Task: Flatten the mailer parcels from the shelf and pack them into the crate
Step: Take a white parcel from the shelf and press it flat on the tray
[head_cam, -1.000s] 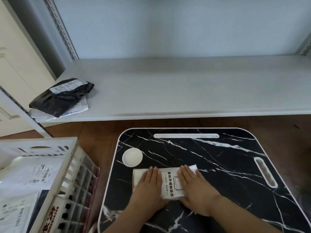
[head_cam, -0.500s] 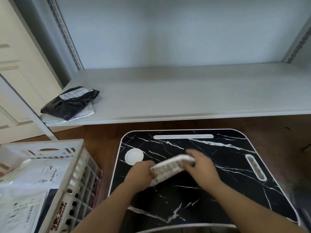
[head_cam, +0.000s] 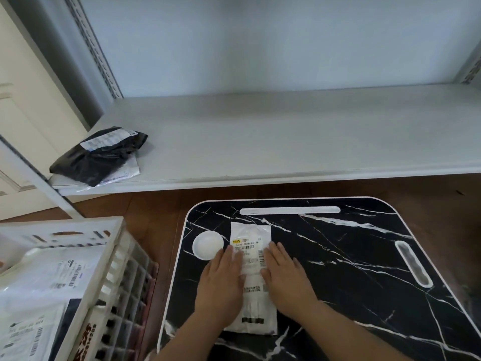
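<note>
A white mailer parcel is laid flat on the black marble-patterned surface, its long side running away from the person and its printed label with barcodes turned upward. The left hand is spread palm down over the parcel's left edge, fingers extended and nothing gripped; the right hand is spread in the same way over the right edge, likewise unclenched. The middle strip of the parcel is left uncovered between the two hands, while its far end is seen beyond the fingertips and its near end between the wrists. A small round white dish is set on the surface just beside the parcel's far left corner, near the left hand's fingertips. To the left of the surface, a white slatted crate is seen on the wooden floor, and several white labelled mailers are lying flat inside it. Behind the surface, a pale shelf is seen, and at its left end a crumpled black mailer parcel with a white label is resting on top of a flatter white one, well apart from both hands.
</note>
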